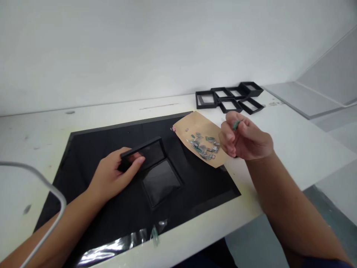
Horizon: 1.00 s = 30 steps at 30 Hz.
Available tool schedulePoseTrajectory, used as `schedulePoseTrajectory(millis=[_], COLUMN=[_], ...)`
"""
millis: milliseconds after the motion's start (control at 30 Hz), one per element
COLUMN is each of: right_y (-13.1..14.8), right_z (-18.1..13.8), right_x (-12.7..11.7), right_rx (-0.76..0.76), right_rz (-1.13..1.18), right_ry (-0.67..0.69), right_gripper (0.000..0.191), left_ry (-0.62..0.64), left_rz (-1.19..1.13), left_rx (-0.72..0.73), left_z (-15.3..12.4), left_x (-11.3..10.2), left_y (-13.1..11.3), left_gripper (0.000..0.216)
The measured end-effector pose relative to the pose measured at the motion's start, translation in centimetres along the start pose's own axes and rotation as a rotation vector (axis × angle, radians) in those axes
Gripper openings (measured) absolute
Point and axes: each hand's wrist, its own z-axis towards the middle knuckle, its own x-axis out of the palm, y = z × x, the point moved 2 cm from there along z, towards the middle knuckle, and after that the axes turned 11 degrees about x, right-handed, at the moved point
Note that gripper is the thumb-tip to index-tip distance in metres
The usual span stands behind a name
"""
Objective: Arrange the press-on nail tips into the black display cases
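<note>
My left hand (113, 176) grips the raised lid of an open black display case (152, 169) that lies on a black mat (125, 212). The case's lower half lies flat with a dark film inside. My right hand (245, 139) hovers above the right edge of a tan paper sheet (199, 130), its fingertips pinched on a small green stone (236, 124). Several small greenish stones (203, 146) lie in a loose pile on the tan paper, just left of that hand.
Several black display cases (230, 97) stand in a cluster at the back right of the white table (292, 137). A tiny pink piece (173, 129) lies at the paper's left corner. Clear plastic wrap (125, 242) lies on the mat's near edge. A grey cable (41, 186) crosses the left foreground.
</note>
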Motion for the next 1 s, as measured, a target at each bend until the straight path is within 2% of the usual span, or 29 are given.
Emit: schedulePoseTrajectory(millis=[133, 267, 633, 933, 1000], right_y=[-0.2, -0.8, -1.2, -1.0, -1.0], right_z=[-0.1, 0.3, 0.7, 0.5, 0.5], right_x=[1.3, 1.9, 3.2, 3.5, 3.6], right_rx=[0.035, 0.05, 0.149, 0.149, 0.146], right_rz=[0.125, 0.194, 0.151, 0.112, 0.11], right_ry=[0.22, 0.291, 0.24, 0.193, 0.199], right_gripper=[0.033, 0.028, 0.035, 0.042, 0.044], left_ry=[0.049, 0.05, 0.071, 0.048, 0.079], left_rz=[-0.013, -0.002, -0.013, 0.046, 0.045], left_rx=[0.032, 0.056, 0.131, 0.057, 0.041], left_z=[0.4, 0.5, 0.5, 0.3, 0.4], left_x=[0.3, 0.2, 0.0, 0.0, 0.1], left_y=[0.0, 0.3, -0.3, 0.1, 0.4], left_gripper=[0.025, 0.025, 0.027, 0.031, 0.034])
